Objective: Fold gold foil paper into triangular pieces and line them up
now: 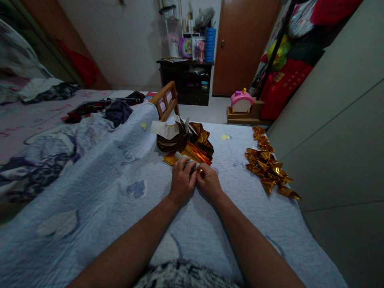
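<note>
My left hand [181, 178] and my right hand [209, 181] meet over the bed, fingers closed around a small pale rolled paper [179, 156]. The paper lies across my left fingers, and its right end is hidden by my hands. A small shiny gold spot shows at my right fingers; I cannot tell whether it is foil or a ring. Just beyond my hands lie flat gold foil paper sheets [190, 151], beside a fanned stack of paper [171, 142] with brown edges and whitish sheets on top. To the right lies a heap of folded gold foil pieces [268, 168].
A light blue quilted bedcover [150, 208] lies under everything. Clothes [90, 116] are heaped at left. A wooden rail [166, 102] stands at the bed's far edge, with a dark cabinet [187, 86] behind. A pale panel [336, 120] borders the right side.
</note>
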`<state>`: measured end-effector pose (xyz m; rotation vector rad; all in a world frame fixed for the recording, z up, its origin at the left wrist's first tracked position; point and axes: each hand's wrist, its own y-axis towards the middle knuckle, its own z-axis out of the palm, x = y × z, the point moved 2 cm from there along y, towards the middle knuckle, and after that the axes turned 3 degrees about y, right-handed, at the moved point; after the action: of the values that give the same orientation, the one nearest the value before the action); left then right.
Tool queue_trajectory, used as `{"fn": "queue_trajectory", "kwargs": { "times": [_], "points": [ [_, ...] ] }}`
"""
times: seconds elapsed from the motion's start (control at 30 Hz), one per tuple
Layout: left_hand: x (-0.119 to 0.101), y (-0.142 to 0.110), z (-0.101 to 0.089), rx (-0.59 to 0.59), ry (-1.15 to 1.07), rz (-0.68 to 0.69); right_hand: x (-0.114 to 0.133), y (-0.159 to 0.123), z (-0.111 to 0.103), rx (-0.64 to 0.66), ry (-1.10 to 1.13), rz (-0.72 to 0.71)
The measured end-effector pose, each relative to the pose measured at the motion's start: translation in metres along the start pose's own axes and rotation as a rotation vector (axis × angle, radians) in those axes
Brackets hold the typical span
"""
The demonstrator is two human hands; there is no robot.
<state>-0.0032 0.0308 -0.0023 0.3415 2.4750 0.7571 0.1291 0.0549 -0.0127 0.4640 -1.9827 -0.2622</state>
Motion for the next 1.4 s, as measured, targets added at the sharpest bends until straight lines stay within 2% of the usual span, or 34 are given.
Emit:
{"fn": "queue_trajectory", "kwargs": {
  "times": [0.17, 0.53, 0.83, 1.1, 1.4],
  "points": [
    [0.000, 0.001, 0.000, 0.016, -0.012, 0.011, 0.000, -0.002, -0.002, -0.008, -0.004, 0.074],
    [0.001, 0.002, 0.001, 0.009, -0.020, 0.044, 0.002, -0.005, -0.003, -0.059, 0.042, 0.084],
    [0.003, 0.003, 0.002, -0.004, -0.025, 0.001, 0.009, -0.004, -0.018, 0.015, 0.057, 0.144],
    [-0.007, 0.001, -0.003, 0.007, -0.079, 0.107, 0.011, -0.016, -0.028, 0.027, 0.008, 0.149],
    [-0.008, -0.002, 0.000, 0.011, -0.063, 0.155, 0.005, -0.023, -0.024, -0.005, 0.065, 0.187]
  ]
}}
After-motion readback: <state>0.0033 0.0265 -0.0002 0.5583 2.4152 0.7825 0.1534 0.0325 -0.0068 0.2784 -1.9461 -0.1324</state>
